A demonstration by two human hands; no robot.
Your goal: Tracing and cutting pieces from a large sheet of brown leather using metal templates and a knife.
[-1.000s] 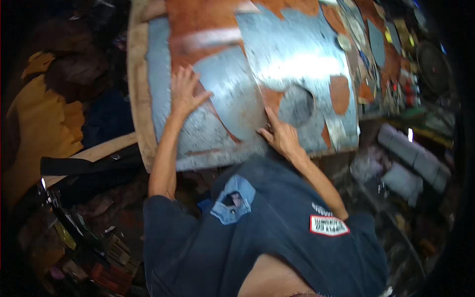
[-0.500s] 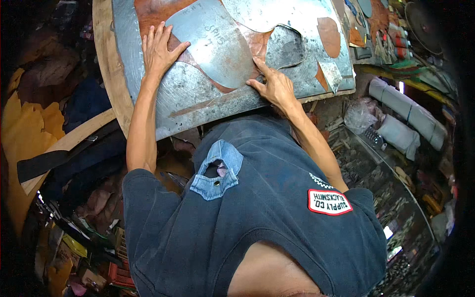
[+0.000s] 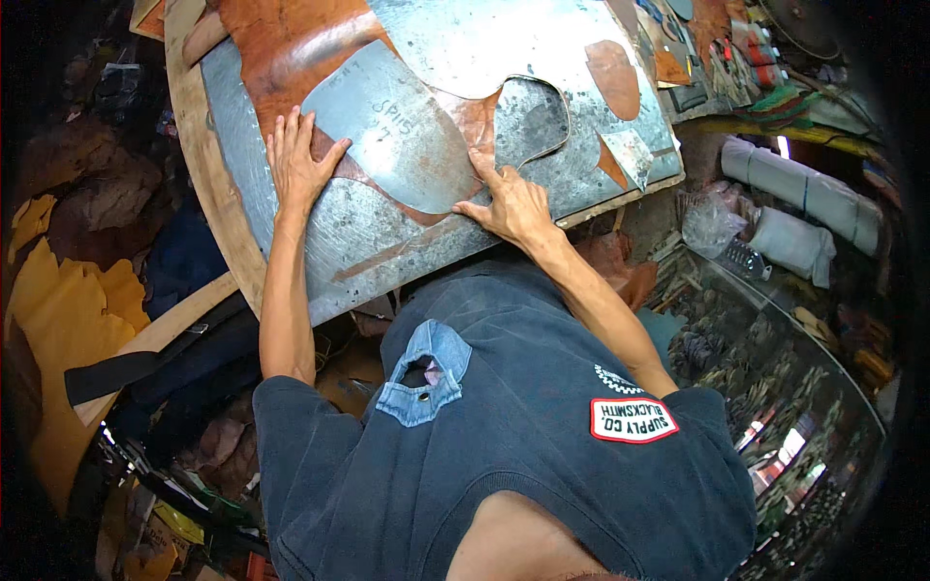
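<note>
Template [image 3: 392, 140] covers pt of leather [image 3: 271, 58] — oval pc. [image 3: 612, 79], pale scrap [image 3: 630, 158] past R hand [image 3: 518, 207].

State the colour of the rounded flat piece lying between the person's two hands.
The rounded flat piece is blue-grey, seen best in the head view.

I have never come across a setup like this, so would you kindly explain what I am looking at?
There is no machine here, only a person's bare hands. The view comes from a fisheye camera worn on the head, looking down, so straight edges bend. On the grey worktop lies a brown leather-like sheet, with a rounded grey piece on top. The left hand rests spread at that piece's left side; the right hand has thumb and forefinger by its lower right edge. Neither hand appears to lift anything.
</note>
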